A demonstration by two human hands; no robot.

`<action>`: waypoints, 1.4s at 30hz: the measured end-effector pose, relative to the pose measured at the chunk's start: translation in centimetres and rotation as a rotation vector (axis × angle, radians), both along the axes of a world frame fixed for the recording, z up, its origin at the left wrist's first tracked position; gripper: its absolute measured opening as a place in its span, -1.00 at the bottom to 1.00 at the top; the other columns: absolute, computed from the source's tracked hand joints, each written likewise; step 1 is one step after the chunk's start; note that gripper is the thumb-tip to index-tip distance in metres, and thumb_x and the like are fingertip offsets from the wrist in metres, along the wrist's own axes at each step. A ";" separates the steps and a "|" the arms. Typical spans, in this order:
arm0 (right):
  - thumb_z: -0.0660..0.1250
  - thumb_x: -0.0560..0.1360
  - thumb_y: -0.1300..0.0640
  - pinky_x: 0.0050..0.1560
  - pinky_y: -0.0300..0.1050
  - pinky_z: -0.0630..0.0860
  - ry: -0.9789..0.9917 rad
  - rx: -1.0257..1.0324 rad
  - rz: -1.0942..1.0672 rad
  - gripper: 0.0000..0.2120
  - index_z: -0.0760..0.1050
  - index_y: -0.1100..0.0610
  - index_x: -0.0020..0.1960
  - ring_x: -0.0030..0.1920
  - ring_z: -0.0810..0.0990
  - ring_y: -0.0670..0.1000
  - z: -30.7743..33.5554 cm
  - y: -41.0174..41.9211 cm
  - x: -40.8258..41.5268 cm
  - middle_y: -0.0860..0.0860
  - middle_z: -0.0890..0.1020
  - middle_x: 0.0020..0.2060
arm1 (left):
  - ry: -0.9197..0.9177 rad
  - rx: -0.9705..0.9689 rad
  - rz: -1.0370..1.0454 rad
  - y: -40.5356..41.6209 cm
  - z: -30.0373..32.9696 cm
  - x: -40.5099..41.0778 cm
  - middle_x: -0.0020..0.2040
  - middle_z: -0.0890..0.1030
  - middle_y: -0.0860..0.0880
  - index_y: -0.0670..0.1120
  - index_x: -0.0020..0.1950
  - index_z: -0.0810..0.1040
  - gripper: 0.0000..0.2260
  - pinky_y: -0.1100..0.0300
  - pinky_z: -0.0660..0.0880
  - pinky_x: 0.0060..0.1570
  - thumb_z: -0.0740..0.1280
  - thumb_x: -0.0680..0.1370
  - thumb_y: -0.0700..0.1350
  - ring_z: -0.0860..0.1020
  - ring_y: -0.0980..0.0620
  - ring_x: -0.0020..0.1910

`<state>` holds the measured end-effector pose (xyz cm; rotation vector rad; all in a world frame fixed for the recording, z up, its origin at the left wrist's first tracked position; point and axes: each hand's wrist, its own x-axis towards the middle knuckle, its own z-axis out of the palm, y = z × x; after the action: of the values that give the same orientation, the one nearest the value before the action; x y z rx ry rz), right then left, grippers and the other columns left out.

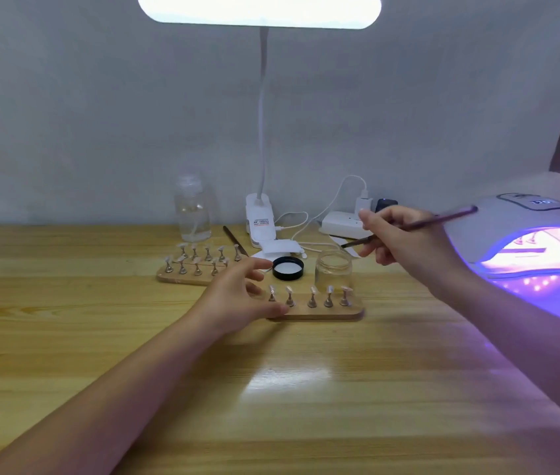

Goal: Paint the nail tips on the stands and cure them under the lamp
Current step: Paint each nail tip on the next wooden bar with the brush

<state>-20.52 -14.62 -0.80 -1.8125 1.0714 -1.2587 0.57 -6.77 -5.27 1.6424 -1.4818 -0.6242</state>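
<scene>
The left hand (237, 296) reaches far across the table, fingers spread and bent, thumb low. The right hand (405, 241) is lifted up on the right, fingers curled around a thin brush (412, 226), arm stretched forward.

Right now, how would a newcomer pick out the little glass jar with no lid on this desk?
Start at the glowing purple curing lamp on the right of the wooden table, then look left past the right hand holding a thin brush. The small clear glass jar stands just behind the nearer wooden stand of nail tips. Unlike the tall capped bottle farther back, it is short and open, its black lid lying beside it.
</scene>
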 end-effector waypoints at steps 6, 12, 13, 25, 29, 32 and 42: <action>0.37 0.44 -0.08 -0.46 -0.34 0.33 0.301 -0.043 -0.075 -0.61 0.39 0.11 -0.44 -0.57 0.45 -0.26 0.5 -2.3 1.2 -0.06 0.55 -0.61 | -0.222 -0.116 -0.029 -0.1 -0.3 -0.5 0.05 0.41 0.14 0.09 0.24 0.43 -0.46 0.51 0.31 -0.16 0.52 0.30 0.01 0.39 0.22 -0.05; 0.38 0.41 -0.12 -0.25 -0.12 0.37 0.513 -0.043 -0.090 -0.56 0.37 0.13 -0.47 -0.35 0.47 -0.04 -0.5 -3.1 3.2 -0.02 0.46 -0.49 | -0.160 -0.089 -0.062 -0.6 -1.0 -0.5 -0.07 0.54 0.10 0.13 -0.09 0.48 -0.75 0.18 0.46 0.03 0.49 0.32 0.03 0.51 0.12 -0.03; 0.38 0.41 -0.13 -0.25 -0.11 0.36 0.542 -0.039 -0.096 -0.56 0.36 0.13 -0.46 -0.34 0.46 -0.03 -0.6 -3.2 3.3 -0.01 0.44 -0.48 | -0.162 -0.096 -0.059 -0.6 -1.0 -0.5 -0.09 0.55 0.09 0.14 -0.13 0.48 -0.78 0.18 0.46 0.01 0.48 0.33 0.02 0.51 0.12 -0.05; 0.33 0.46 -0.12 -0.45 -0.21 0.24 0.267 0.108 -0.274 -0.56 0.38 0.13 -0.46 -0.56 0.39 -0.14 0.5 -4.3 1.4 -0.09 0.42 -0.68 | -0.183 -0.156 -0.075 -0.5 -0.9 -1.0 -0.19 0.55 0.11 0.13 -0.25 0.47 -0.80 0.17 0.44 -0.02 0.47 0.38 -0.10 0.51 0.11 -0.12; 0.33 0.46 -0.11 -0.44 -0.22 0.22 0.213 0.123 -0.289 -0.56 0.39 0.12 -0.48 -0.51 0.39 -0.10 0.4 -4.5 0.7 -0.08 0.44 -0.66 | -0.168 -0.163 -0.082 -0.2 -0.8 -1.2 -0.20 0.56 0.09 0.10 -0.25 0.48 -0.80 0.09 0.47 0.01 0.47 0.38 -0.13 0.51 0.09 -0.12; 0.32 0.46 -0.09 -0.44 -0.21 0.22 0.205 0.090 -0.282 -0.53 0.37 0.12 -0.52 -0.53 0.38 -0.12 0.7 -4.5 0.0 -0.10 0.41 -0.74 | -0.157 -0.177 -0.081 -0.1 -0.8 -1.3 -0.21 0.57 0.07 0.08 -0.27 0.50 -0.81 0.02 0.46 0.04 0.47 0.38 -0.15 0.52 0.08 -0.14; 0.23 0.52 -0.13 -0.61 -0.37 0.29 -0.196 -0.037 -0.100 -0.57 0.38 0.12 -0.41 -0.68 0.40 -0.13 0.0 -0.4 1.1 0.01 0.52 -0.64 | -0.283 -0.400 -0.085 0.5 -1.3 -1.8 -0.22 0.59 0.12 0.17 -0.30 0.42 -0.69 -0.15 0.32 0.17 0.44 0.39 -0.22 0.55 0.06 -0.05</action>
<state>-19.46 -15.03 -0.78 -1.6400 1.0454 -1.4915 -1.21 -6.31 -6.57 1.3981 -1.7537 -0.1236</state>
